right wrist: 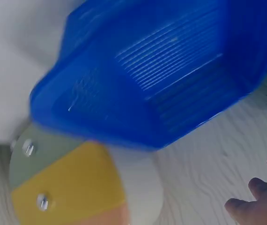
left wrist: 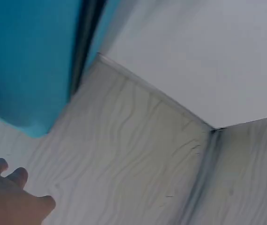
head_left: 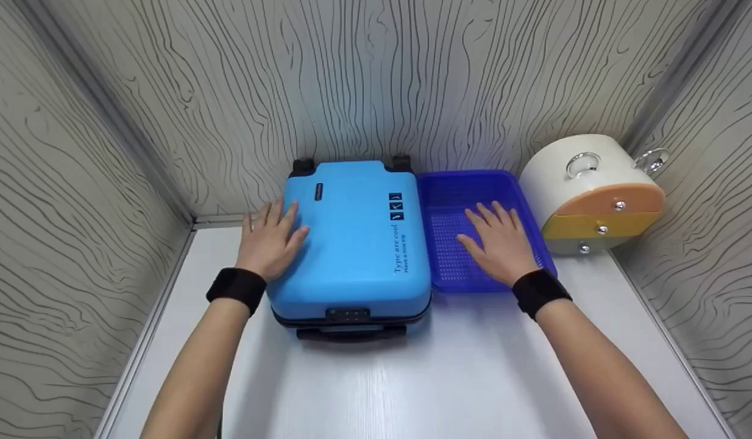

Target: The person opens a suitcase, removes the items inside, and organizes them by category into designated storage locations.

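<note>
On the desk [head_left: 473, 366], against the back wall, I see a suitcase [head_left: 351, 238] lying flat and latched, nothing yet opened. My left hand [head_left: 269, 241] rests flat-fingered on its left edge, gripping nothing. My right hand [head_left: 501, 244] hovers, fingers spread, over the basket [head_left: 449, 189], which is empty. A drawer box [head_left: 589, 195] stands just right, drawers closed.
</note>
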### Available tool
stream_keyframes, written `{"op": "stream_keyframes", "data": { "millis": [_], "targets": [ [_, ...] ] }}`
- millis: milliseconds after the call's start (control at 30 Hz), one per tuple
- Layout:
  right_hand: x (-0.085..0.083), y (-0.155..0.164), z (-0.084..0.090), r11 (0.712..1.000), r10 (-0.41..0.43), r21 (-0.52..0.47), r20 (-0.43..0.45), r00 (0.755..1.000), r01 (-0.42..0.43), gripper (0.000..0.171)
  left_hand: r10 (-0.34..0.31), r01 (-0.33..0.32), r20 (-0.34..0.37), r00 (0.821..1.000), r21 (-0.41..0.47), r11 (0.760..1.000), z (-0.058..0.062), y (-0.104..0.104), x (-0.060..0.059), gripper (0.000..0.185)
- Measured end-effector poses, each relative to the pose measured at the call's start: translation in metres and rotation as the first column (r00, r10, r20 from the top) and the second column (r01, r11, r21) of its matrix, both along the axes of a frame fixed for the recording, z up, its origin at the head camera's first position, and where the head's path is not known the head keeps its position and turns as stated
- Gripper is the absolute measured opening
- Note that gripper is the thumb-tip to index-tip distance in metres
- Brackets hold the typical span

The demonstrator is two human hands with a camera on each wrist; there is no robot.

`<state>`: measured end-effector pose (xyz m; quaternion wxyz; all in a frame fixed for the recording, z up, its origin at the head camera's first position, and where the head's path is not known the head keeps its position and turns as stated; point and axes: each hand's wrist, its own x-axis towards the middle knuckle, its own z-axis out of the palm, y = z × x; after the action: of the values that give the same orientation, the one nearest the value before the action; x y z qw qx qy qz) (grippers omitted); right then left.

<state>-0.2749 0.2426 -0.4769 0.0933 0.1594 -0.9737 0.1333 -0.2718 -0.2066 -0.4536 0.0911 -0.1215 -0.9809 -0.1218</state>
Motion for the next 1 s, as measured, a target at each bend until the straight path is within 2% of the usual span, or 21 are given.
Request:
{"op": "stream_keyframes", "data": {
  "millis": [100, 167, 267, 300, 367, 433, 533, 600, 667, 700, 767, 833, 1000],
  "targets": [
    [0.027, -0.016, -0.010, 0.982, 0.031, -0.190, 0.030, 0.999, -0.025, 0.038, -0.106, 0.104, -0.031, 0.994, -0.072, 0.992, 0.007, 0.037, 0.020, 0.076],
    [0.049, -0.028, -0.022, 0.952, 0.023, -0.305, 0.114, 0.993, 0.013, 0.027, -0.196, 0.191, -0.026, 0.980, -0.121, 0.974, 0.006, 0.065, 0.036, 0.084],
    [0.075, -0.044, -0.050, 0.900, 0.006, -0.417, 0.309, 0.951, 0.130, 0.028, -0.305, 0.301, -0.003, 0.952, -0.164, 0.939, -0.004, 0.102, 0.053, 0.101],
    [0.080, -0.049, -0.060, 0.886, 0.001, -0.434, 0.358, 0.934, 0.166, 0.031, -0.321, 0.316, -0.003, 0.947, -0.176, 0.932, -0.009, 0.111, 0.056, 0.107],
    [0.084, -0.057, -0.077, 0.848, -0.002, -0.479, 0.423, 0.906, 0.225, 0.037, -0.317, 0.308, -0.009, 0.949, -0.203, 0.929, -0.017, 0.125, 0.058, 0.117],
    [0.085, -0.064, -0.091, 0.792, 0.002, -0.546, 0.452, 0.892, 0.274, 0.040, -0.295, 0.282, -0.030, 0.955, -0.219, 0.934, -0.025, 0.134, 0.057, 0.124],
    [0.082, -0.071, -0.103, 0.677, 0.024, -0.659, 0.466, 0.884, 0.328, 0.041, -0.274, 0.255, -0.060, 0.960, -0.219, 0.942, -0.034, 0.137, 0.055, 0.127],
    [0.079, -0.076, -0.108, 0.604, 0.051, -0.715, 0.475, 0.879, 0.351, 0.041, -0.280, 0.258, -0.083, 0.956, -0.212, 0.943, -0.038, 0.136, 0.053, 0.127],
    [0.076, -0.080, -0.110, 0.546, 0.057, -0.754, 0.468, 0.882, 0.365, 0.040, -0.284, 0.258, -0.102, 0.953, -0.211, 0.943, -0.040, 0.135, 0.052, 0.127],
    [0.074, -0.081, -0.112, 0.527, 0.050, -0.765, 0.463, 0.885, 0.370, 0.039, -0.283, 0.255, -0.111, 0.953, -0.216, 0.943, -0.041, 0.135, 0.052, 0.127],
    [0.072, -0.083, -0.114, 0.507, 0.020, -0.777, 0.444, 0.896, 0.374, 0.035, -0.279, 0.247, -0.126, 0.952, -0.219, 0.944, -0.043, 0.135, 0.051, 0.127],
    [0.071, -0.083, -0.115, 0.510, -0.023, -0.775, 0.422, 0.906, 0.374, 0.030, -0.274, 0.240, -0.136, 0.952, -0.222, 0.945, -0.044, 0.136, 0.051, 0.128],
    [0.071, -0.080, -0.118, 0.583, -0.101, -0.733, 0.363, 0.926, 0.351, 0.023, -0.279, 0.240, -0.164, 0.946, -0.226, 0.944, -0.047, 0.136, 0.050, 0.126]
  ]
}}
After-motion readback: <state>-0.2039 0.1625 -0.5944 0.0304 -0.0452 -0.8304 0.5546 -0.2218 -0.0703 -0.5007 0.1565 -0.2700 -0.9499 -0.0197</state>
